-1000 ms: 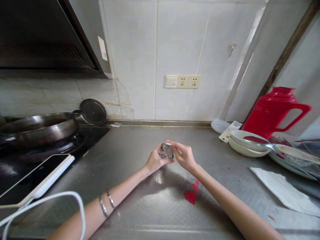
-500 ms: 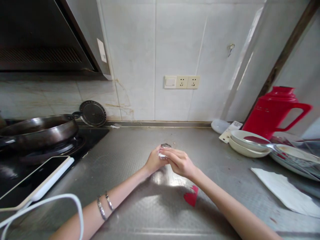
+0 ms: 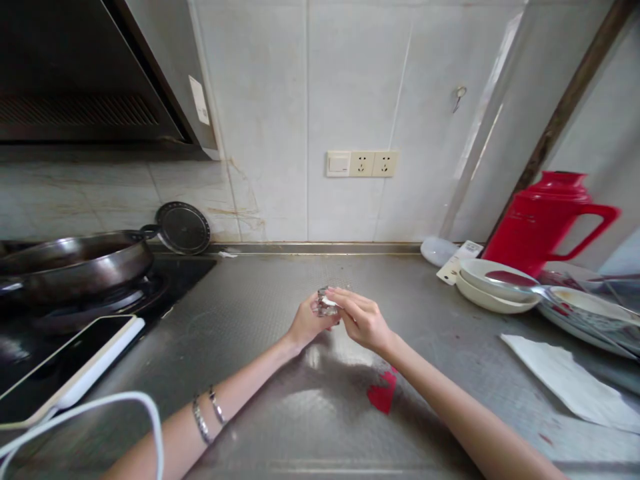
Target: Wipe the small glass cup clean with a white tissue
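My left hand is wrapped round a small clear glass, held above the middle of the metal counter. Against the glass, the fingers of my right hand press a small white wad that looks like tissue or cloth. Part of the glass is hidden behind the fingers, so its full shape does not show. A red heart-shaped piece lies on the counter below my right forearm.
At left, a pan sits on the black stove, with a phone and white cable nearer me. On the right are a red thermos, stacked bowls and a white paper sheet. Sockets are on the wall.
My right fingers have shifted slightly on the glass, and more of the glass and the white wad shows. The whole view has moved a little.
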`<state>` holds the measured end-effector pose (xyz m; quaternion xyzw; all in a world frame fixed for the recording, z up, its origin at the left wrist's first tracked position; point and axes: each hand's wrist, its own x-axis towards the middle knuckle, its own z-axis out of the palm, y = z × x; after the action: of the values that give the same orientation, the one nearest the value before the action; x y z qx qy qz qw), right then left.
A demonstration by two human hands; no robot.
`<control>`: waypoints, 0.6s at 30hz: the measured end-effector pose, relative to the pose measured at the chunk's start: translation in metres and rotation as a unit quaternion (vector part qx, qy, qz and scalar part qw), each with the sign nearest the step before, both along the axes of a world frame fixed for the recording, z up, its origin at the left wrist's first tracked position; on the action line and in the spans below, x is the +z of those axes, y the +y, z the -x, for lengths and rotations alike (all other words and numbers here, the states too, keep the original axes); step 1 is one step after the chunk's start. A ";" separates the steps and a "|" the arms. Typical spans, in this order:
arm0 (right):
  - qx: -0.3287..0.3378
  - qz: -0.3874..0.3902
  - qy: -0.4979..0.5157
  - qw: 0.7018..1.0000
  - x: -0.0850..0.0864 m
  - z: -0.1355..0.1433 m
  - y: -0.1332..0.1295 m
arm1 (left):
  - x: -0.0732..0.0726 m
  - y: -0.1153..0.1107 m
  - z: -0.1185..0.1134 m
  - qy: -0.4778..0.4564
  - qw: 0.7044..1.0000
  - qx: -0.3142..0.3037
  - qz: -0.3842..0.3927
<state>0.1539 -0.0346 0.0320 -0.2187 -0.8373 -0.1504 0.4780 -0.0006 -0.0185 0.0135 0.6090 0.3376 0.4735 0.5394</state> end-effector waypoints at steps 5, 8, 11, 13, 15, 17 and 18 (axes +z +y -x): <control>0.036 -0.006 -0.060 0.998 0.002 0.004 -0.008 | -0.008 0.006 0.000 0.032 0.997 0.047 -0.051; 0.029 0.008 -0.008 1.000 0.004 0.000 -0.003 | -0.005 0.003 0.000 0.019 0.999 0.011 -0.026; -0.010 0.045 0.088 0.995 0.004 -0.005 0.006 | 0.000 -0.002 0.000 -0.002 1.000 -0.011 0.009; -0.029 0.074 0.125 0.989 0.002 -0.006 0.009 | 0.003 -0.005 -0.001 -0.012 1.000 -0.001 0.018; -0.027 0.091 0.132 0.987 -0.001 -0.005 0.010 | 0.004 -0.006 0.000 -0.026 0.999 0.004 0.030; -0.011 0.090 0.123 0.988 -0.004 -0.002 0.008 | 0.004 -0.006 0.000 -0.042 0.998 -0.001 0.046; -0.003 0.083 0.119 0.989 -0.005 0.000 0.006 | 0.004 -0.006 0.001 -0.047 0.997 -0.005 0.052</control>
<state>0.1538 -0.0287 0.0269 -0.2766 -0.7832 -0.0541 0.5542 -0.0011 -0.0243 0.0174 0.5586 0.3330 0.4807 0.5883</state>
